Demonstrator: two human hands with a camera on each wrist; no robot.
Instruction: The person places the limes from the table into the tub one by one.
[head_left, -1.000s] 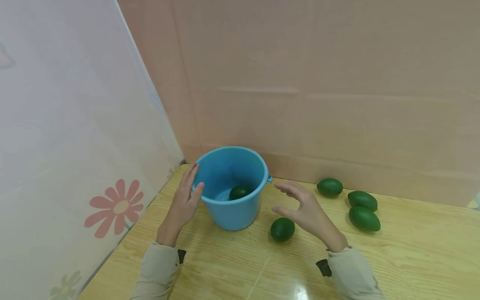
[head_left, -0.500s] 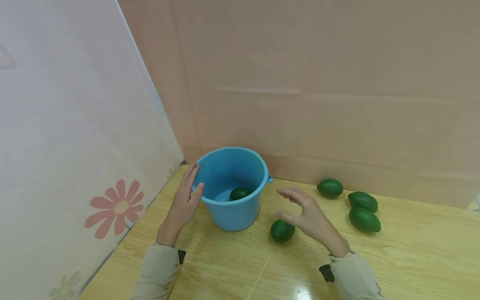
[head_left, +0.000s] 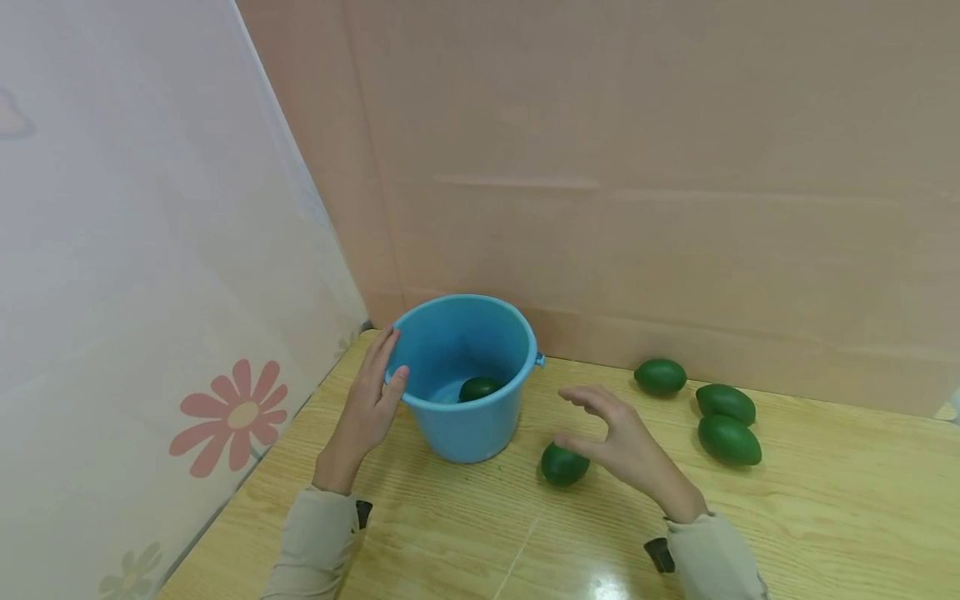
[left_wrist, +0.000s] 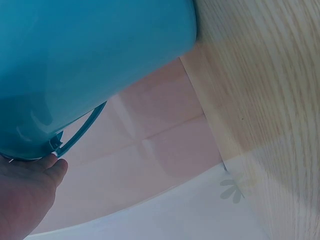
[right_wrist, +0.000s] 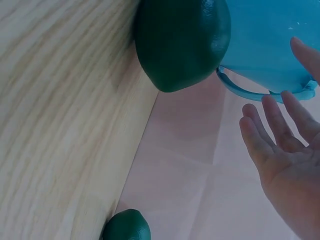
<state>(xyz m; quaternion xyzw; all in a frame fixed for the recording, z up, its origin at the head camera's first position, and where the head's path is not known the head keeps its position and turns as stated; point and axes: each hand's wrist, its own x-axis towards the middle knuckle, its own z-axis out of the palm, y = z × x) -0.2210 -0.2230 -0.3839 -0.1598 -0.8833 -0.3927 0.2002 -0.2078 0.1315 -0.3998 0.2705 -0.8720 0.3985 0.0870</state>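
Note:
A blue bucket (head_left: 480,429) stands upright on the wooden tabletop. My left hand (head_left: 367,402) holds its left rim, the thumb over the edge; in the left wrist view the fingers touch beside the handle's hinge. One smooth dark green oval fruit, possibly an avocado (head_left: 478,387), lies inside the bucket. To the bucket's right hovers my right hand (head_left: 622,437), thumb and fingers spread apart with nothing between them. A second green fruit (head_left: 564,467) sits on the table just below its thumb, partly covered by it in the head view.
Farther right, near the back wall (head_left: 637,208), lie three similar fruits: one alone (head_left: 660,377), and two side by side (head_left: 725,403). A pale panel with flower prints (head_left: 225,208) borders the table on the left. The bucket's handle (right_wrist: 245,92) hangs behind it.
My right hand has drifted slightly right and toward me, its thumb now over the near fruit. My left hand, the bucket and the fruits stay in place.

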